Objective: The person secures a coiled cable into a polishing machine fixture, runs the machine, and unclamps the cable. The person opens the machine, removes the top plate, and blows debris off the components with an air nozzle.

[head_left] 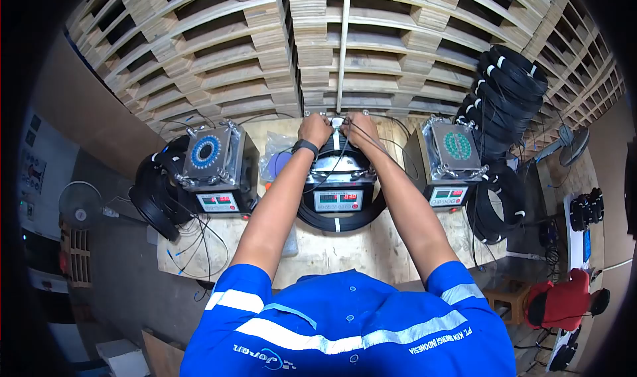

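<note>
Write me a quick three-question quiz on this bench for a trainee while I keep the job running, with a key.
1. Multiple choice: what colour is the ring on top of the left-hand machine? A) green B) blue C) red
2. True or false: the left hand and the right hand are both farther from the person's body than the display of the middle machine.
3. Open: what curves along the near side of the middle machine, below its display?

Key: 1. B. 2. True. 3. A black cable coil.
</note>
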A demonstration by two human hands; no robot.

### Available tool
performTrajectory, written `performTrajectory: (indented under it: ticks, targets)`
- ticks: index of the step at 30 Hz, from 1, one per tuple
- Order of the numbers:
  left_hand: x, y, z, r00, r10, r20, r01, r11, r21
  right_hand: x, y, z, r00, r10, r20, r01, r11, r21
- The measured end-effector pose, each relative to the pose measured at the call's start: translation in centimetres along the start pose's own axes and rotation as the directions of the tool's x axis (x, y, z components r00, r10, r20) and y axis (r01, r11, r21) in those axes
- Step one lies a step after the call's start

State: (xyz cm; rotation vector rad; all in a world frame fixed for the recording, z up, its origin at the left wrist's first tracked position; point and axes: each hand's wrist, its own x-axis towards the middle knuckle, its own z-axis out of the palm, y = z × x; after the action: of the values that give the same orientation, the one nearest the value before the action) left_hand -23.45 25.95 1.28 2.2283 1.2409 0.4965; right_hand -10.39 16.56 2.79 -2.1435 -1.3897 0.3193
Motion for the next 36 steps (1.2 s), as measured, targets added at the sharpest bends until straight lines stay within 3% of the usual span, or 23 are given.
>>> performTrajectory:
  ticks: [10, 13, 19, 23, 32, 33, 35, 36]
  targets:
    - [-0.2, 0.1, -0.2, 0.992, 0.108, -0.057, -0.111, 0.992, -0.055, -0.8, -0.7, -0.1, 0.99, -0.043, -0.135, 0.054, 0.995, 0.082]
    - [-0.2, 0.1, -0.5, 0.991, 0.125, -0.041, -0.127, 0.989, -0.069, -1.0, -1.0, 0.0, 0.975, 0.027, -0.219, -0.003, 0.994, 0.111]
    - [0.0, -0.1, -0.5, 0.991, 0.127, -0.028, -0.129, 0.989, -0.069, -1.1, -1.3, -0.7, 0.991, 0.102, -0.088, -0.092, 0.989, 0.112]
    - [0.0, -0.3, -0.4, 0.976, 0.212, -0.057, -0.214, 0.976, -0.028, -1.4, -1.2, -0.6, 0.987, 0.093, -0.132, -0.075, 0.988, 0.139]
    - [-0.3, 0.2, -0.9, 0.983, 0.177, -0.04, -0.179, 0.983, -0.035, -1.4, -1.8, -1.1, 0.988, 0.104, -0.114, -0.092, 0.99, 0.104]
    - [-0.2, -0.2, -0.7, 0.981, 0.188, -0.04, -0.189, 0.981, -0.041, -1.6, -1.7, -1.3, 0.992, 0.103, -0.074, -0.094, 0.989, 0.114]
    - [-0.3, -0.8, -0.3, 0.932, 0.335, -0.136, -0.357, 0.913, -0.197, -1.3, -1.3, -0.7, 0.989, 0.093, -0.112, -0.078, 0.988, 0.135]
    - [-0.5, -0.7, -0.5, 0.944, 0.312, -0.106, -0.326, 0.933, -0.153, -1.4, -1.5, -0.8, 0.988, 0.102, -0.115, -0.085, 0.985, 0.149]
